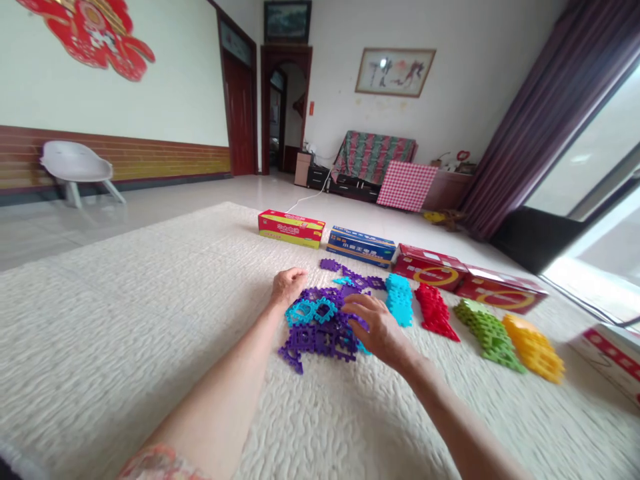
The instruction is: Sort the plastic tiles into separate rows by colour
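A loose heap of purple interlocking plastic tiles (316, 340) lies on the pale quilted mat, with light-blue tiles (305, 311) mixed in. At the heap's upper left edge is my left hand (289, 287), its fingers drawn together and pointing right; what they hold, if anything, is hidden. My right hand (376, 325) bends over the heap's right side, fingers and thumb closed about a purple tile (359, 321). Sorted by colour to the right are a light-blue stack (399, 300), red tiles (434, 312), green tiles (487, 333) and yellow tiles (534, 348).
Behind the tiles, a red-and-yellow box (291, 229), a blue box (361, 247) and two dark red boxes (429, 268) form a row. Another box (610, 357) sits at the far right. A white chair (77, 163) stands beyond the mat (150, 293).
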Motion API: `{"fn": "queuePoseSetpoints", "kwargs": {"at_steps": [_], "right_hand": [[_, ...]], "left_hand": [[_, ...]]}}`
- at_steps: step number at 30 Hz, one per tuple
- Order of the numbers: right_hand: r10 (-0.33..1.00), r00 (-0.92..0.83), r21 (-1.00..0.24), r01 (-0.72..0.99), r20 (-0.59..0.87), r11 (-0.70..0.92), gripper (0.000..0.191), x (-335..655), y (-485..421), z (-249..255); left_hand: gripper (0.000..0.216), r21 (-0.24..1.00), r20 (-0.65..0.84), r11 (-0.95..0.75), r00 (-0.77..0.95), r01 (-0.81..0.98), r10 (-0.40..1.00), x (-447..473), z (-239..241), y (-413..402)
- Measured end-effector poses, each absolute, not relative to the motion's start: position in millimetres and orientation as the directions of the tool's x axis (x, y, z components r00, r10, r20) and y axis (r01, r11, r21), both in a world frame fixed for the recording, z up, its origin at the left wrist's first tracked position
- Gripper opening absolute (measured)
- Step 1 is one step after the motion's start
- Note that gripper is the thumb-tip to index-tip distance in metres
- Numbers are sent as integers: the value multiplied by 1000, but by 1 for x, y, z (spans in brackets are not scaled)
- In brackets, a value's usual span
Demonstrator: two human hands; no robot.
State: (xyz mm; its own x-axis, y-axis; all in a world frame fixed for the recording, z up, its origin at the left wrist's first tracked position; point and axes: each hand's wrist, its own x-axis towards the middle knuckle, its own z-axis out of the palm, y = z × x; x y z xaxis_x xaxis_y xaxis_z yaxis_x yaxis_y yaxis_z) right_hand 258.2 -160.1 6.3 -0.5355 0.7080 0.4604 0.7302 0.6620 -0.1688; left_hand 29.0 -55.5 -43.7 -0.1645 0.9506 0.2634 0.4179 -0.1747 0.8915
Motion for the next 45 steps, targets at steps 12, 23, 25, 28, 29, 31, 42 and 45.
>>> {"fn": "queuePoseSetpoints", "kwargs": {"at_steps": [12, 23, 25, 28, 29, 31, 42, 45], "right_hand": [[687, -645, -101, 700, 335, 707, 29, 217, -145, 18], [816, -33, -374, 878, 577, 299, 30, 328, -148, 30], [814, 45, -374, 902, 580, 217, 28, 348, -149, 25], [823, 1, -327, 918, 569, 225, 26, 360, -150, 14], [831, -25, -309, 922, 555, 234, 26, 361, -150, 11], [854, -71, -269, 933, 516, 240, 29, 360, -150, 5], [888, -72, -139, 979, 453, 151, 33, 357, -154, 1], [851, -67, -120, 981, 521, 151, 36, 354, -154, 2]], "left_hand": [[23, 859, 285, -177, -163, 480, 945, 30, -35, -60], [25, 848, 296, -193, -139, 493, 945, 30, -40, -58], [26, 848, 294, -190, -142, 495, 945, 29, -41, -57], [26, 856, 281, -178, -146, 486, 949, 29, -42, -56], [27, 859, 276, -177, -145, 480, 950, 29, -43, -56], [27, 863, 271, -175, -142, 474, 952, 29, -43, -55], [27, 883, 255, -162, -159, 441, 954, 29, -43, -56], [27, 893, 250, -159, -172, 422, 953, 28, -44, -54]]}}
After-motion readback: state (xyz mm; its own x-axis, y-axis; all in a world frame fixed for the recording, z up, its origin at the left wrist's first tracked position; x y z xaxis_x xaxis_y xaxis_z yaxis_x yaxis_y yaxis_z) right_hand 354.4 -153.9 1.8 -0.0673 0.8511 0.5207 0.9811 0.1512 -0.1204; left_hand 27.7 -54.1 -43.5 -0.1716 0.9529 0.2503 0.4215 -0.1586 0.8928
